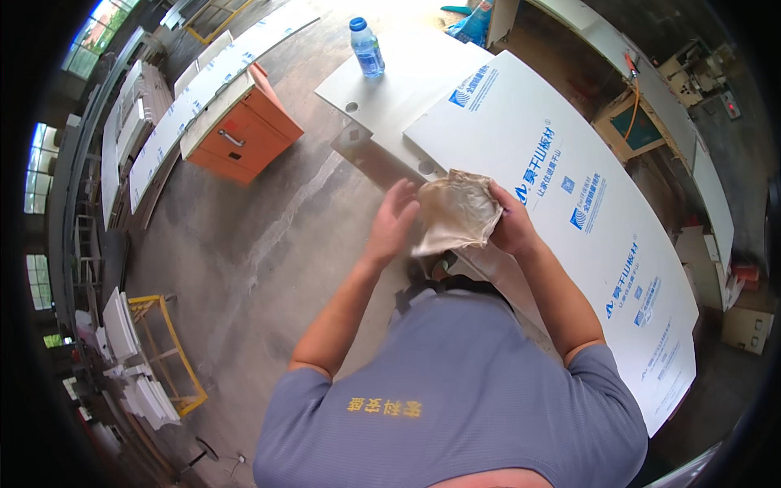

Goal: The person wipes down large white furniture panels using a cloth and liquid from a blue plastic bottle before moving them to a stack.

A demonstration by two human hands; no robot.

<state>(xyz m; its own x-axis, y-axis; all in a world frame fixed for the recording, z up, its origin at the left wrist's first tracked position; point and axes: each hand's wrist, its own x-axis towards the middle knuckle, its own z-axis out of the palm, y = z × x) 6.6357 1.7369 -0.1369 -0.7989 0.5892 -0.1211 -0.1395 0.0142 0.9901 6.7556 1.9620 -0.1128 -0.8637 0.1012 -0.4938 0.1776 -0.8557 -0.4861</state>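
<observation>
A crumpled, beige, cloth-like piece (458,213) with a paler patch in its middle hangs in front of my body, by the near edge of a white board (561,195). My right hand (510,221) grips its right edge, the thumb on top and the other fingers partly hidden. To the left of the piece, my left hand (394,218) is raised with its fingers apart, slightly blurred. It seems to hold nothing, and I cannot tell whether it touches the piece's edge.
A blue-capped bottle (368,50) stands on a white panel with round holes (399,98) ahead. An orange cabinet (242,126) is at the far left, a yellow frame (167,354) at the near left. Along the right runs a bench with an orange hose (634,106).
</observation>
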